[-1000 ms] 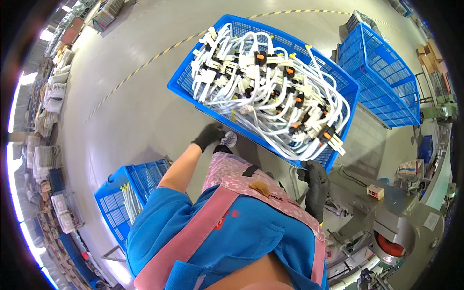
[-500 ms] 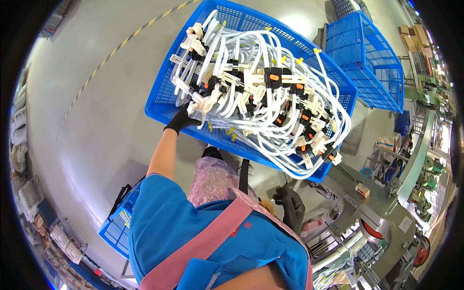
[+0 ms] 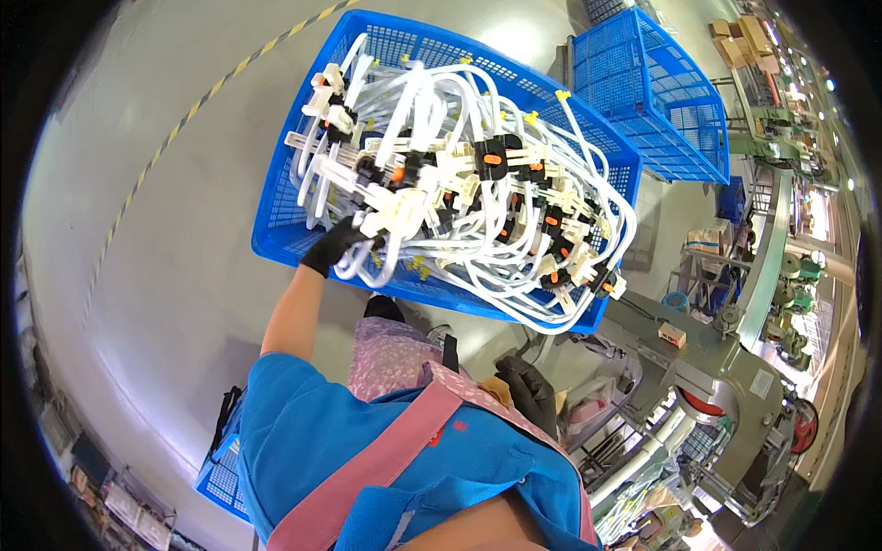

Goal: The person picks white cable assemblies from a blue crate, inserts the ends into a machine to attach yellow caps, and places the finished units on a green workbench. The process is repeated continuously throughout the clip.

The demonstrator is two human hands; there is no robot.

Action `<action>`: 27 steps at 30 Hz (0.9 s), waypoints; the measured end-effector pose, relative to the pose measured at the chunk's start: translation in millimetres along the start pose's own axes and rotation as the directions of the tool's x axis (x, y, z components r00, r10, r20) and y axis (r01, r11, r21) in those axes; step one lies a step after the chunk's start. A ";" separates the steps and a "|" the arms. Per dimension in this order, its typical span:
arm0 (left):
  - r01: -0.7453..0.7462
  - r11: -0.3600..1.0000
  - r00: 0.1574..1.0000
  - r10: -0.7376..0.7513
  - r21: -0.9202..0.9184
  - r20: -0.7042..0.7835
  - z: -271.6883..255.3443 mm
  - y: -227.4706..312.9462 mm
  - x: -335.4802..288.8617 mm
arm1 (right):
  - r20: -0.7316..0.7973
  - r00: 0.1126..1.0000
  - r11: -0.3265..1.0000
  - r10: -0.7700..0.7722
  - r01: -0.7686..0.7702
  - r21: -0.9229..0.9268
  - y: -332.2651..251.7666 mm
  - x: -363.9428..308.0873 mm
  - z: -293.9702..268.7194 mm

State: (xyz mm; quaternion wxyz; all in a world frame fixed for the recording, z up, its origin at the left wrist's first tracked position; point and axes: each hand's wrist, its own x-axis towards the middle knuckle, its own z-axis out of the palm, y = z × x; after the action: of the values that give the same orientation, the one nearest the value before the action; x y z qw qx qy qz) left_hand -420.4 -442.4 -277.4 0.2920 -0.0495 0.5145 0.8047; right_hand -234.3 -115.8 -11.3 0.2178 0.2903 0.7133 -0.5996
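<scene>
A blue plastic crate (image 3: 276, 241) stands in front of me, heaped with bent white tubes (image 3: 602, 216) that carry cream clips, black blocks with orange parts and small yellow ends. At its near left corner, my left hand (image 3: 331, 246) in a black glove is closed on a white tube assembly (image 3: 395, 216). The tube loops of this assembly hang beside the glove over the near rim; the fingertips are partly hidden behind it. My right hand (image 3: 528, 390), in a dark glove, is low beside my apron, apart from the crate. Its fingers look loosely bent and somewhat apart, with nothing visible in them.
Another blue crate (image 3: 648, 96) stands tilted at the far right. A grey-green machine (image 3: 726, 390) with a small box (image 3: 672, 334) on it is at my right. A further blue crate (image 3: 220, 477) sits at lower left. Yellow-black tape (image 3: 175, 129) marks the floor.
My left hand has closed on a tube assembly and shifted it up and toward me, its loops now over the near rim. My right hand has dropped closer to my apron. The view has turned slightly.
</scene>
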 end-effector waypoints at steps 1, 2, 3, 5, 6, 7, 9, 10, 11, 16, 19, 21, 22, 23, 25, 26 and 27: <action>-0.044 0.994 0.991 0.031 0.101 0.130 13.9 16.3 -12.0 | 0.013 1.000 0.999 -0.001 0.001 -0.036 1.6 3.9 0.1; 0.010 0.998 0.979 -0.022 0.057 0.204 29.4 30.3 -14.5 | 0.042 0.999 0.997 -0.035 0.037 -0.062 2.7 8.5 0.7; -0.049 0.996 0.976 0.033 0.069 0.214 49.1 38.1 -19.6 | 0.071 0.995 0.993 -0.070 0.076 -0.088 3.2 15.0 2.0; 0.043 0.999 0.956 -0.038 -0.012 0.289 75.7 52.5 -28.6 | 0.212 0.938 0.946 -0.275 0.303 -0.116 -1.0 43.2 2.9; 0.045 0.998 0.956 -0.033 -0.037 0.290 83.7 58.3 -32.6 | 0.218 0.929 0.947 -0.300 0.317 -0.047 -3.8 58.0 7.9; 0.045 0.996 0.951 -0.018 -0.081 0.308 89.0 63.6 -35.9 | 0.220 0.922 0.945 -0.318 0.327 -0.002 -7.4 72.6 15.4; 0.026 0.998 0.953 -0.010 -0.049 0.304 89.5 74.2 -47.2 | 0.293 0.884 0.887 -0.365 0.426 -0.181 -18.3 96.8 33.3; -0.029 0.999 0.957 0.039 -0.039 0.288 87.0 80.1 -51.2 | 0.335 0.841 0.835 -0.424 0.507 -0.213 -23.6 101.4 44.4; -0.081 0.996 0.958 0.085 -0.024 0.272 82.5 86.4 -55.6 | 0.356 0.833 0.807 -0.424 0.526 -0.269 -29.4 103.6 56.8; -0.063 0.997 0.979 0.068 -0.032 0.192 72.5 97.1 -55.1 | 0.406 0.796 0.846 -0.449 0.524 -0.094 -66.3 115.6 106.1; 0.067 0.996 0.957 -0.048 -0.057 0.288 72.1 87.2 -27.8 | 0.405 0.821 0.915 -0.403 0.364 0.172 -85.6 148.8 124.4; 0.103 0.976 0.965 -0.145 0.191 0.219 76.8 73.4 -18.1 | 0.252 0.899 0.928 -0.357 0.311 0.206 -89.9 156.5 124.2; 0.065 0.983 0.959 -0.109 0.170 0.262 77.6 69.3 -17.5 | 0.184 0.940 0.946 -0.289 0.251 0.205 -92.1 153.7 116.2; 0.020 0.990 0.948 -0.063 0.137 0.313 79.4 67.3 -20.1 | 0.074 0.993 0.986 -0.093 0.081 0.147 -94.2 144.3 105.4; 0.049 0.991 0.988 -0.066 0.127 0.139 84.5 75.2 -32.0 | -0.039 0.954 0.909 -0.296 0.294 0.296 -107.6 119.3 74.8; 0.017 0.998 0.989 -0.026 0.066 0.143 86.4 89.7 -36.7 | -0.132 0.937 0.843 -0.322 0.348 0.411 -118.1 103.7 59.4; 0.068 0.995 0.994 -0.074 0.077 0.077 89.0 110.4 -41.9 | -0.057 0.913 0.812 -0.405 0.388 0.436 -133.3 88.0 36.8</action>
State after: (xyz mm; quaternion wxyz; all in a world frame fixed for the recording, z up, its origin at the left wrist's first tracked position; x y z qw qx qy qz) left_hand -423.7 -416.8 -131.8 0.3422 -0.0247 0.5297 0.7757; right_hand -390.6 -153.5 21.1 0.0311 0.1651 0.6003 -0.7819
